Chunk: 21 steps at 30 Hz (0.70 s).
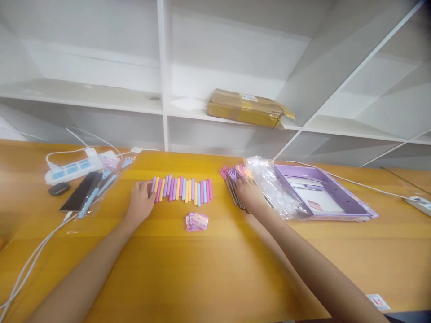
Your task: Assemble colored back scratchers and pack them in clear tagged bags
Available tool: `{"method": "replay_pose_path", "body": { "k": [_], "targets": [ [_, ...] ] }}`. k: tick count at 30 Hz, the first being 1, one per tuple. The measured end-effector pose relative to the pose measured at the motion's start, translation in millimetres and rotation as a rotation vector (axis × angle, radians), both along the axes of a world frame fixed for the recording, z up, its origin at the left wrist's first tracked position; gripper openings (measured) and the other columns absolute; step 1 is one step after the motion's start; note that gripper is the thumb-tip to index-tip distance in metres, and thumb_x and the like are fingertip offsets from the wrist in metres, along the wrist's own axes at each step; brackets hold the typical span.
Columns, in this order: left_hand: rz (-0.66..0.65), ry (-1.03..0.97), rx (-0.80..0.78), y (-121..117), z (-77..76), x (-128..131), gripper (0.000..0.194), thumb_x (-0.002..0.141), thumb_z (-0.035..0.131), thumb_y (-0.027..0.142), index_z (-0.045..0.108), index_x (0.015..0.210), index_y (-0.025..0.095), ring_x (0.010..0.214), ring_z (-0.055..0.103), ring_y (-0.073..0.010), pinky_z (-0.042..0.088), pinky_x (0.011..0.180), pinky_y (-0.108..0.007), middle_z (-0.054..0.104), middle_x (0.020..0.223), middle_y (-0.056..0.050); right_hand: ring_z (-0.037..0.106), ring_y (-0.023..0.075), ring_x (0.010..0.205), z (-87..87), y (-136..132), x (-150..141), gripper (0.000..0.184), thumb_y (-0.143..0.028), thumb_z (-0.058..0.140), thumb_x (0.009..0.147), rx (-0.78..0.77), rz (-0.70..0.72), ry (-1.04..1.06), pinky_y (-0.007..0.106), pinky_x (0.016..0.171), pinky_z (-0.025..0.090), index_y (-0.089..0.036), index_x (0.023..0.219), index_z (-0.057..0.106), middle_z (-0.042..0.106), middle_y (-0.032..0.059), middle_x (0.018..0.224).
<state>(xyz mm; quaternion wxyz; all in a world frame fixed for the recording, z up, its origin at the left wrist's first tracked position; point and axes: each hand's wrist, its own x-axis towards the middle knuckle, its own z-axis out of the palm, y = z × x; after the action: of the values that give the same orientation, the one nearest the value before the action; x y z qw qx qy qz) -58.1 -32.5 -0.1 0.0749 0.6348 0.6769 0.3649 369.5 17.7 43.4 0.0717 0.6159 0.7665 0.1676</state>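
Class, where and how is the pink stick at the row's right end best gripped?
Perhaps pinch both ends, coming from the right: the slim pink stick lies flat, its left side close beside a neighbouring stick, while its ends and right side are free.

"What is everything lying on?"
"A yellow-brown wooden worktop (215, 278), a bit shiny."
"And at its left end?"
"A white power strip (76, 169), a dark rounded gadget (59, 189), a black phone-like slab (78, 194) and some white cables (32, 260)."
"In the middle?"
"A row of pastel sticks (183, 189) side by side, with a small pile of pink packets (196, 221) in front of it."
"Further right?"
"Thin metal rods with hand-shaped ends (232, 190), then crumpled clear plastic (278, 190) against an open purple box (352, 216)."
"Anything near the front edge?"
"A little printed card (379, 302), at the right."
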Motion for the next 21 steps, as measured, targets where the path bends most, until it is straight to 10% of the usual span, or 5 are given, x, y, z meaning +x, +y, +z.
{"method": "replay_pose_path", "body": {
  "k": [10, 21],
  "targets": [
    [0.027, 0.092, -0.017, -3.4, 4.0, -2.3, 0.035, 0.096, 0.056, 0.018, 0.064, 0.131, 0.018, 0.108, 0.068, -0.0271, 0.057, 0.103, -0.047, 0.063, 0.123, -0.014, 0.069, 0.0308, 0.105, -10.9, 4.3, 4.1, 0.027, -0.018, 0.043, 0.110, 0.140, 0.082, 0.163, 0.033, 0.074, 0.047, -0.010, 0.108, 0.069, 0.071, 0.0203, 0.113],
    [0.412, 0.492, -0.132, -8.4, 45.2, -85.7, 0.042, 0.096, 0.055, 0.033, 0.069, 0.131, 0.015, 0.130, 0.046, -0.0513, 0.036, 0.106, -0.070, 0.062, 0.138, -0.026, 0.050, 0.0132, 0.057, -20.6, -90.5, 4.1, 0.033, -0.015, 0.060, 0.100, 0.433, 0.616, 0.600, 0.029, 0.060, 0.036, -0.022, 0.068, 0.054, 0.055, -0.0022, 0.062]
  ]
}}
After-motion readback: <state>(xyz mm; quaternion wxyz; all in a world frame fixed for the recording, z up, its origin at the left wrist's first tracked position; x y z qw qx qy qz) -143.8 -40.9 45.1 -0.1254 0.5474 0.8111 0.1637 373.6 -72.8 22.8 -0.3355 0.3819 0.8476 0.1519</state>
